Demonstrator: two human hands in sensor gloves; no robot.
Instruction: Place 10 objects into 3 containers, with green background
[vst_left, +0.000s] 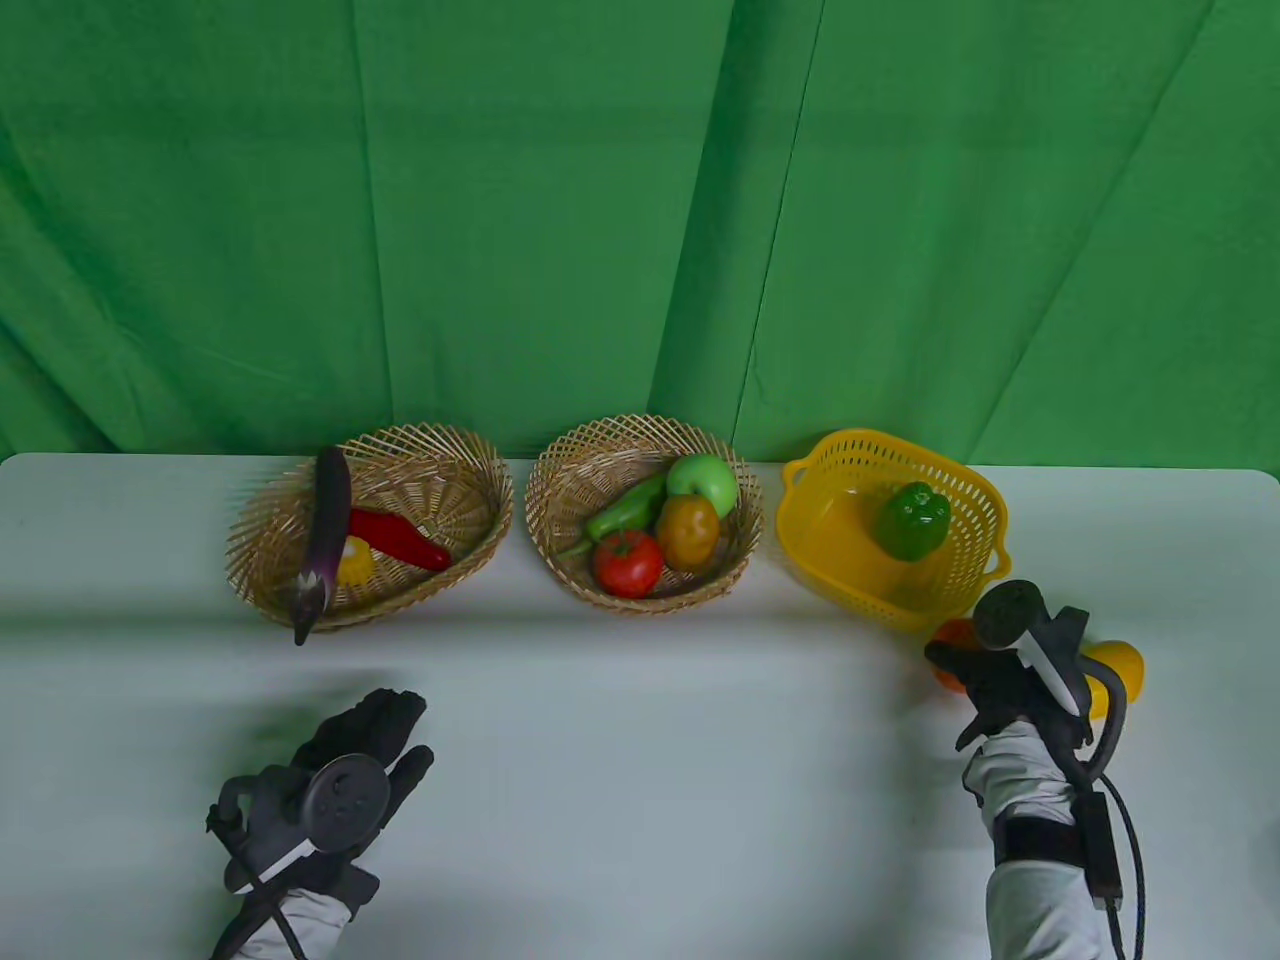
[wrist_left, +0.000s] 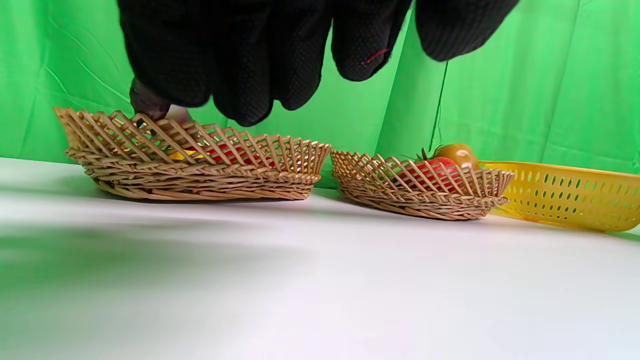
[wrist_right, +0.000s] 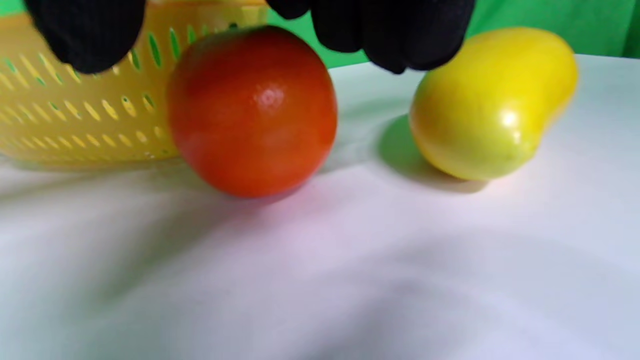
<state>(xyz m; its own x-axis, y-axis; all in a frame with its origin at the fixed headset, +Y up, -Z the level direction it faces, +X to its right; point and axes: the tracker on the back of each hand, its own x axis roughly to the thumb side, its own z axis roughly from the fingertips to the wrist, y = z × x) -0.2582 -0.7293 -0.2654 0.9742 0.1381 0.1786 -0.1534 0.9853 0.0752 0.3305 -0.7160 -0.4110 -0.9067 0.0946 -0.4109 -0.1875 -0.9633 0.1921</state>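
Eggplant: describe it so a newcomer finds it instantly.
Find the left wicker basket, leftmost of three containers on the white table. The eggplant lies across its left side, stem end overhanging the front rim. It is long and dark purple, unlike the red chili pepper beside it.

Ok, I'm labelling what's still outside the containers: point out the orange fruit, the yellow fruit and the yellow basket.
orange fruit (wrist_right: 252, 112): right wrist view, front face.
yellow fruit (wrist_right: 492, 102): right wrist view, glossy side.
yellow basket (vst_left: 812, 545): table view, left wall.

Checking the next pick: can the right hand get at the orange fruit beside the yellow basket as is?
Probably yes. The right hand hovers directly over the orange fruit, fingers spread either side, nothing between. The yellow basket and yellow mango sit close but leave gaps.
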